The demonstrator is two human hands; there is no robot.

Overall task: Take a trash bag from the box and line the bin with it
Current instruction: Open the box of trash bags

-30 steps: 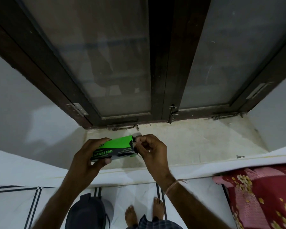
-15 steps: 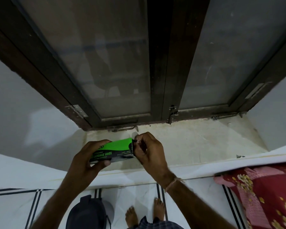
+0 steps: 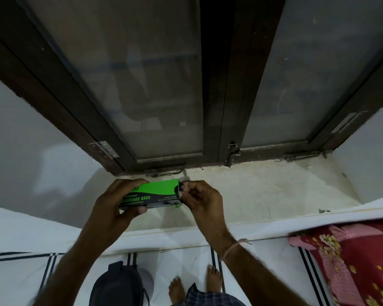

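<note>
Head view puts the box (image 3: 152, 196) right where I want it, level between my 2 hands above the pale window ledge (image 3: 263, 195). It is a long green and black carton with "GARBAGE BAGS" printed along its front face. I cannot see any bag inside it; its right end shows only a small dark opening and a grey flap by my fingertips. Low at the frame's edge, below my left forearm, sits a dark round bin (image 3: 119, 286); its mouth faces away from me, so I cannot tell what it holds.

My left hand (image 3: 115, 208) wraps the box's left end, 4 fingers curled over the top edge and the thumb pressed under the front face, a firm closed hold. My right hand (image 3: 202, 200) is at the box's right end with its fingers bunched together, thumb and forefinger pinched at the flap there; whether they grip the flap or something just inside it is too small for me to tell. A thin thread band circles that wrist.

Beyond my fingers is the dark-framed window (image 3: 210, 85). To the right of my right arm lies a red floral cloth (image 3: 352, 261).
</note>
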